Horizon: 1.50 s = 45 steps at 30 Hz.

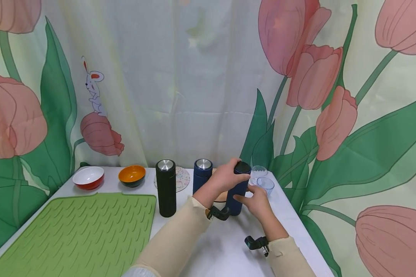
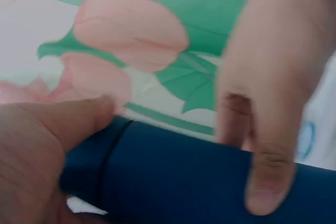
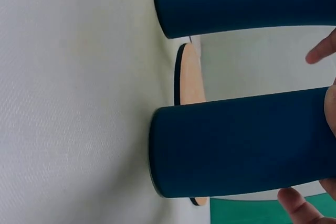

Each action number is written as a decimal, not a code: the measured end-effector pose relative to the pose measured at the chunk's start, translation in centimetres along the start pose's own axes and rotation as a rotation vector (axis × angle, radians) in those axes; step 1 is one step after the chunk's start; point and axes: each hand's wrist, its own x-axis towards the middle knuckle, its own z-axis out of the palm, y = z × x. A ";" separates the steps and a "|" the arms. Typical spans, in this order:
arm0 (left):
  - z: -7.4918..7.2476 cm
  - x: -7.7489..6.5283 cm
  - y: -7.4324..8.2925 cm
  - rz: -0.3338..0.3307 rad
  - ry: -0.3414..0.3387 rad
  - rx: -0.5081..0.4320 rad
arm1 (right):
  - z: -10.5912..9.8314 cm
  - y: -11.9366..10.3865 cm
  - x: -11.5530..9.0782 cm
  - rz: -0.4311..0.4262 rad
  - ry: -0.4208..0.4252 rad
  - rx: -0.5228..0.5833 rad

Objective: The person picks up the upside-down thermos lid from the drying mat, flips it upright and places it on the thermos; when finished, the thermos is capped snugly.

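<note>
A dark blue thermos (image 1: 236,198) stands nearly upright, held by both hands at the right part of the table. My left hand (image 1: 227,177) grips its top end, where the left wrist view shows a dark seam below the cap (image 2: 86,163). Lower down, my right hand (image 1: 258,202) grips the body with thumb and fingers. The right wrist view shows the thermos base (image 3: 163,153) at the white tabletop; whether it fully touches cannot be told. Just left stands a second blue thermos (image 1: 202,179) with a silver-topped lid, partly hidden by my left hand.
A black thermos (image 1: 166,192) stands farther left, before a round patterned mat (image 1: 182,179). A wooden round coaster (image 3: 191,77) lies behind the held thermos. Clear cups (image 1: 265,184) stand at right. An orange bowl (image 1: 131,175), a red-and-white bowl (image 1: 88,177) and a green mat (image 1: 83,231) occupy the left.
</note>
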 end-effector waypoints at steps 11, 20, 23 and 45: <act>2.8 0.4 0.3 -0.062 0.222 0.165 | -0.1 0.2 -0.2 0.024 -0.013 0.045; -0.3 0.7 0.6 0.040 -0.047 0.066 | -0.7 0.4 -0.1 -0.002 -0.007 0.040; 0.1 0.8 0.5 0.014 -0.030 0.061 | -0.3 0.5 -0.1 0.000 -0.006 0.054; -0.1 0.7 -0.5 0.029 -0.002 -0.002 | -0.3 0.2 0.4 -0.020 0.000 0.018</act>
